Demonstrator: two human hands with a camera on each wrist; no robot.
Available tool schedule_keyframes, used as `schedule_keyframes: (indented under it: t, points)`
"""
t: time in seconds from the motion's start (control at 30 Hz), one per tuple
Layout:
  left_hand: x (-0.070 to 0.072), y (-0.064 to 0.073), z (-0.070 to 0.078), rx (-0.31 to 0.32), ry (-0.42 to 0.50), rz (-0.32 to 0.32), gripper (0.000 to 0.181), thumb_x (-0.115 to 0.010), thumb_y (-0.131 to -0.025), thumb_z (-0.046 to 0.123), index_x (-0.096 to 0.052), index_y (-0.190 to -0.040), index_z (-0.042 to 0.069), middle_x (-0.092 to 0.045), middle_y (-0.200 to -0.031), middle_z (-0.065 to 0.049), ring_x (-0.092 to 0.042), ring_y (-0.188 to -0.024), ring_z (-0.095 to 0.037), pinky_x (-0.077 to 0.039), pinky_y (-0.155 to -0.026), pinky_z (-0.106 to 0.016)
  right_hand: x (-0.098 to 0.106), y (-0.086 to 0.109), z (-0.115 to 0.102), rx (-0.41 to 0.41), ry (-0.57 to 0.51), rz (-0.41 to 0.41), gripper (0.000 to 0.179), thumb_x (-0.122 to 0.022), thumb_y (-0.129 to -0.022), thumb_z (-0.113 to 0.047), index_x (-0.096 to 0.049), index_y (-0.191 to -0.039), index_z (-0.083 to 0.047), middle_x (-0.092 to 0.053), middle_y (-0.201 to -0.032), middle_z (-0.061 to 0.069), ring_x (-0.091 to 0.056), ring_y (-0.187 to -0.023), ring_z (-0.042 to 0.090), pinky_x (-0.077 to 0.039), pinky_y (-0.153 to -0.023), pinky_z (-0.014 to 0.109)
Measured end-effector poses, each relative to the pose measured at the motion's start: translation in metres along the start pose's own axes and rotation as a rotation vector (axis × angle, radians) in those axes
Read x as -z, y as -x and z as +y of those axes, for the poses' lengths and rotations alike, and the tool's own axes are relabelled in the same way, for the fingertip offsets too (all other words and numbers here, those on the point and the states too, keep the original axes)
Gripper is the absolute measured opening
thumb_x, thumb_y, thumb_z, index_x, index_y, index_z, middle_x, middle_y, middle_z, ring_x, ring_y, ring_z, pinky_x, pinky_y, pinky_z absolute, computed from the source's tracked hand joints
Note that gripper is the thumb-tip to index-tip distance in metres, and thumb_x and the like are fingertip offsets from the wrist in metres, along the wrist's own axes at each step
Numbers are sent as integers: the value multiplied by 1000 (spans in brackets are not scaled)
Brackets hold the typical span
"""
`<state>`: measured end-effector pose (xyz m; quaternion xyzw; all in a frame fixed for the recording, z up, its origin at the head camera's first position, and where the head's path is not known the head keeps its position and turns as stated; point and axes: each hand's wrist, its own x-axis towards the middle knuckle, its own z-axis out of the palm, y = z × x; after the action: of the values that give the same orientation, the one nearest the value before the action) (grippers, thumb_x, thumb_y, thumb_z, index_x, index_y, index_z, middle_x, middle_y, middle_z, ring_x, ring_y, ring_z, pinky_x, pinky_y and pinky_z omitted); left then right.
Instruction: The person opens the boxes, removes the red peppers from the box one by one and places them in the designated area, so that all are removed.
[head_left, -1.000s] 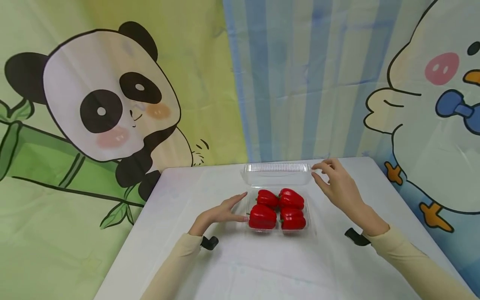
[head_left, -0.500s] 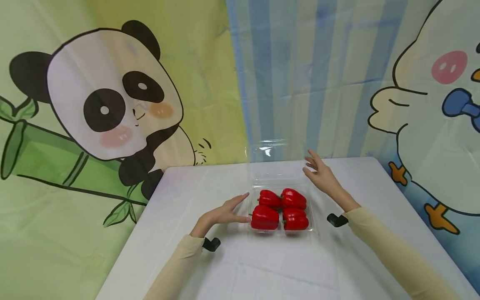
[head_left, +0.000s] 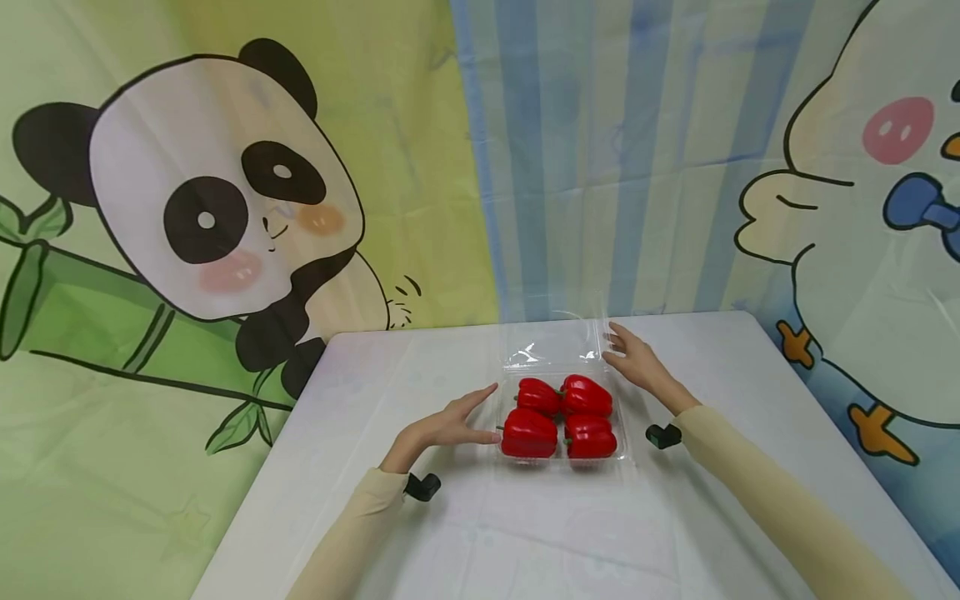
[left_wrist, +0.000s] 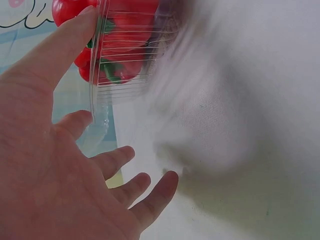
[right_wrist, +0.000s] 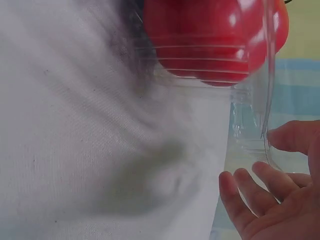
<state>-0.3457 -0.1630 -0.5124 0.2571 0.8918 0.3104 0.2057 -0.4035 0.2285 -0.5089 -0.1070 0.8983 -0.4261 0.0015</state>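
Note:
Several red bell peppers [head_left: 529, 434] sit in a clear hinged plastic box [head_left: 555, 463] on the white table. The box's clear lid [head_left: 555, 343] is raised along the back edge. My left hand [head_left: 442, 425] lies along the box's left side, fingers spread, its thumb at the rim. The left wrist view shows this thumb against the ridged box wall [left_wrist: 125, 91], the other fingers reaching past. My right hand [head_left: 636, 358] is at the lid's right edge. In the right wrist view its thumb tip meets the clear edge while the other fingers extend loosely.
The white table [head_left: 450, 533] ends at a printed cloth backdrop [head_left: 412, 167] with a panda and a chick. A dark wrist camera [head_left: 423, 487] sits by the left cuff, another dark camera [head_left: 663, 436] by the right cuff.
The lid swung up from lying back on the table and has changed its tilt again since. My right hand moved left and closer with it. The left hand stayed in place.

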Motion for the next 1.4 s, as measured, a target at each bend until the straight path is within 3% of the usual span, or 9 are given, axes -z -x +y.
schedule_keyframes:
  t: [0.23, 0.53, 0.97, 1.17, 1.27, 1.4]
  points:
    - [-1, 2, 0, 20, 10, -7, 98, -73, -86, 54, -19, -162, 26, -22, -168, -4, -20, -155, -32, -26, -119, -64, -6, -4, 3, -85, 3, -76, 69, -51, -101, -18, -18, -157, 4, -36, -156, 29, -44, -139, 47, -43, -108, 57]
    - [-2, 1, -1, 20, -3, -3, 98, -72, -86, 55, -19, -162, 25, -22, -168, -4, -20, -155, -32, -26, -119, -64, -8, -8, 6, -136, -21, -137, 66, -46, -103, -20, -19, -155, 11, -35, -154, 33, -45, -138, 48, -50, -102, 53]
    - [-3, 1, -4, 20, -13, 7, 97, -71, -86, 55, -19, -162, 25, -22, -168, -5, -20, -154, -32, -26, -118, -65, -6, -11, 7, -173, -39, -184, 67, -45, -104, -24, -19, -155, 10, -31, -156, 35, -40, -140, 49, -48, -104, 54]
    - [-4, 2, -4, 14, -6, 1, 97, -71, -86, 56, -18, -162, 26, -23, -168, -4, -20, -154, -32, -27, -118, -64, 2, -8, 2, -206, 54, -207, 79, -47, -104, -37, -8, -158, 6, -21, -159, 37, -32, -143, 53, -38, -110, 63]
    - [-4, 1, -3, 11, -1, -2, 97, -71, -86, 56, -18, -162, 26, -23, -168, -4, -20, -154, -32, -27, -118, -64, 6, -4, -9, -106, 183, -143, 86, -53, -102, -41, -7, -158, 5, -16, -159, 38, -25, -144, 56, -28, -113, 70]
    - [-1, 0, -2, 12, -2, -2, 97, -71, -86, 56, -18, -163, 26, -23, -167, -4, -20, -154, -31, -28, -118, -64, 4, 8, -36, 246, 431, -52, 84, -66, -97, -31, -18, -159, -1, -21, -161, 33, -28, -143, 54, -30, -110, 72]
